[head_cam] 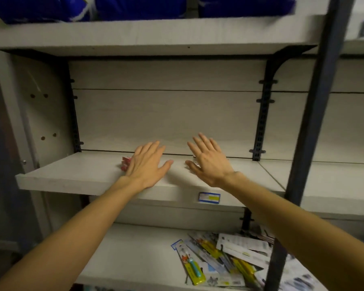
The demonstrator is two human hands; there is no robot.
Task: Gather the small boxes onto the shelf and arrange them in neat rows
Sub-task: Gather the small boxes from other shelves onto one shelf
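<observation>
Both hands, left hand and right hand, are held flat and spread; nothing is gripped. The small red box should be pressed gently along the shelf, kept square.

My left hand and right hand, seen in front of the pale shelf board, are both bare: I wear no gloves, rings or bracelets, and no watch at either wrist. My forearms, running from the shelf board's front edge toward the lower corners of the view, are likewise uncovered, with no sleeve or cuff visible along their length. My fingernails appear short and unpainted, though blur limits the detail.
</observation>
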